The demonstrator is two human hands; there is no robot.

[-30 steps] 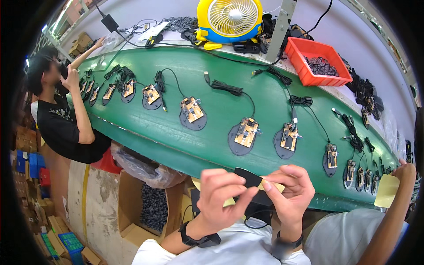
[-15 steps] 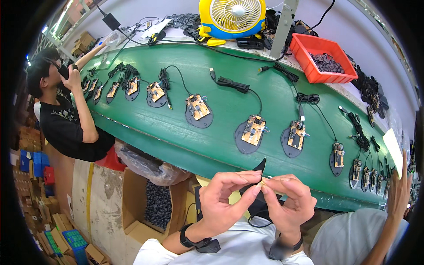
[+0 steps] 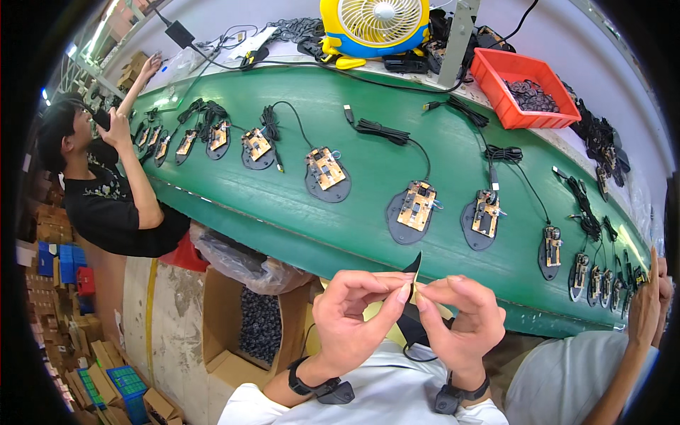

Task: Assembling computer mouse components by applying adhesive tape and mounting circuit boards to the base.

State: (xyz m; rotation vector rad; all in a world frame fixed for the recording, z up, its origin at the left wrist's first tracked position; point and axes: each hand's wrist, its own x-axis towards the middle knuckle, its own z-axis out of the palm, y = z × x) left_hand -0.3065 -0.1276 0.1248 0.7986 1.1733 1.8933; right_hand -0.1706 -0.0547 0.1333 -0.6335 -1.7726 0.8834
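The left hand (image 3: pixel 361 312) and right hand (image 3: pixel 460 322) have their fingers pinched on a black strip (image 3: pixel 411 270), by the green surface's (image 3: pixel 273 205) near edge; its pale backing (image 3: pixel 418 266) looks not yet off, from here. Boards (image 3: pixel 416 206) already sit on bases (image 3: pixel 398 227), uncovered.

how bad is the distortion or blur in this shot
In the head view, fisheye bows the green belt and black fills the corners; same view, left hand and right hand look fairly sharp, blue boxes near the left rim softer.
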